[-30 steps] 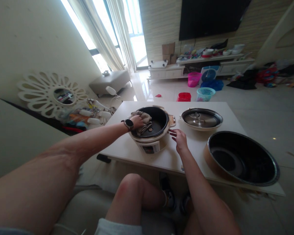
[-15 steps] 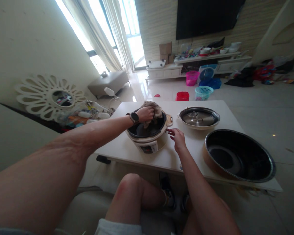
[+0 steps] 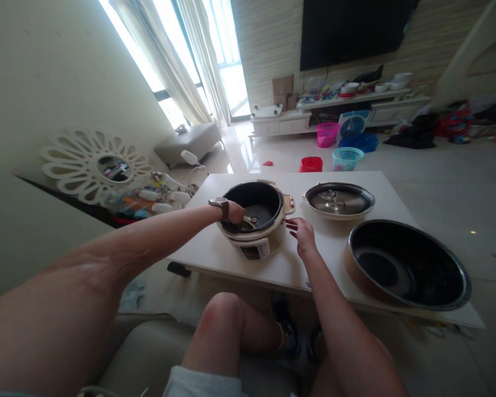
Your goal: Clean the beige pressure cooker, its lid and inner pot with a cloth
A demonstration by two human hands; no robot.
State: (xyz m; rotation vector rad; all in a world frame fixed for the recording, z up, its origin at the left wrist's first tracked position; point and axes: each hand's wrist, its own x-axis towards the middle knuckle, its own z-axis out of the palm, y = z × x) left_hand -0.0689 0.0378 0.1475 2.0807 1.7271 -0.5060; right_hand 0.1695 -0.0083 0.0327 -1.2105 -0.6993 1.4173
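A cream electric cooker (image 3: 254, 245) with a black inside stands on the white low table (image 3: 215, 248). My left hand (image 3: 235, 212), with a watch on its wrist, reaches down inside the cooker at its near left wall. Its fingers are curled on a grey cloth, of which only a small pale bit (image 3: 248, 221) shows below the hand. My right hand (image 3: 301, 236) rests open on the table just right of the cooker, fingers stretched toward its side.
A steel-and-glass lid (image 3: 339, 199) lies on the table right of the cooker. A large black inner pot (image 3: 409, 264) sits at the table's near right. My knees are under the near edge. Baskets (image 3: 346, 158) stand on the floor beyond.
My left hand, which lifted the cloth up to the cooker's far rim half a second ago, has pushed it down inside at the near left wall. The right hand has stayed in place.
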